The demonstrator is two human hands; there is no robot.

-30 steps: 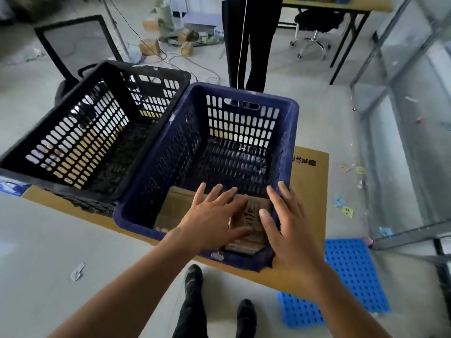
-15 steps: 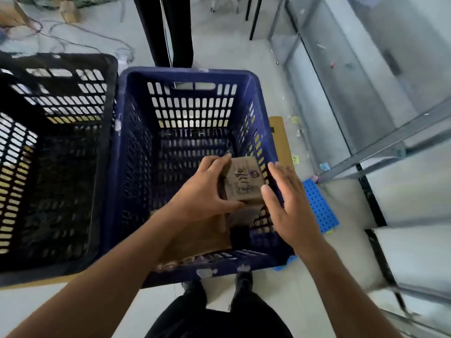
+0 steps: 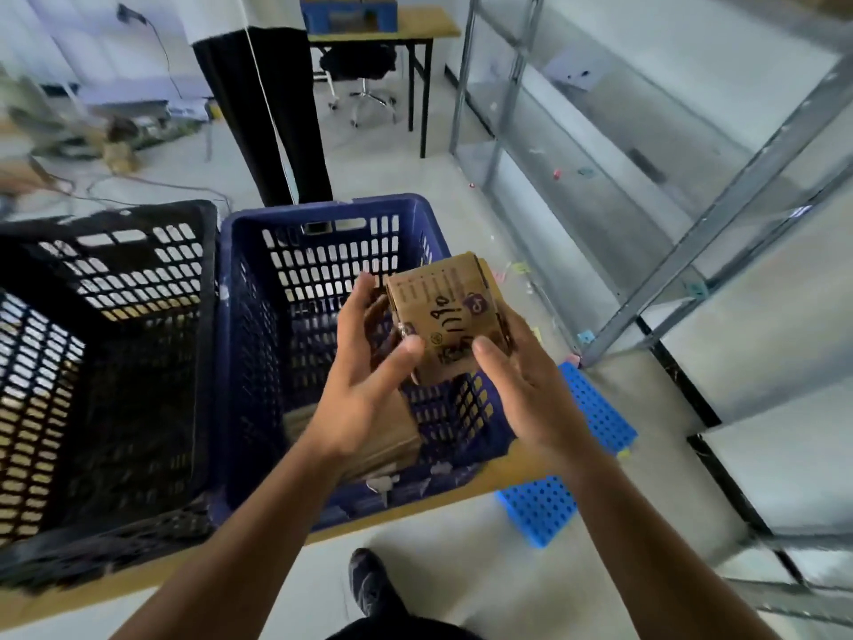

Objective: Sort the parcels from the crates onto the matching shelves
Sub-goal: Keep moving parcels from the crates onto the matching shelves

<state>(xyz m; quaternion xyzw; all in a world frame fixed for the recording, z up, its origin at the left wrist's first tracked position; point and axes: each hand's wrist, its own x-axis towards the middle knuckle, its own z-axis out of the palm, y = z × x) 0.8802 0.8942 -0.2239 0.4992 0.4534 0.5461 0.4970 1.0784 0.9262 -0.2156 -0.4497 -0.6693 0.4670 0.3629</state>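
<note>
Now, from the left: the black crate [image 3: 115, 224] stands just beside the blue crate [image 3: 323, 210], and neither has shifted on the cardboard-covered worktop. What has changed is the parcel [image 3: 443, 311]. Half a second ago it sat low inside the blue crate, with the left grip [image 3: 364, 390] on it and the right grip [image 3: 526, 385] only alongside. It is now lifted clear above the crate's right rim and tilted so that its handwritten face looks up at the camera.

Both grips are grasping it. The left thumb lies on the marked face with the fingers round the left edge. The right thumb presses the same face, and those fingers go under the right side.

So the pick looks done, and the likely step in hand is reading the marking to choose a shelf. More brown cardboard [image 3: 387, 436] lies at the bottom of the blue crate, so sorting seems far from finished.

At the right, the metal shelves [image 3: 692, 233] have come into view, well apart from the parcel. Carrying it there would mean turning that way.
</note>
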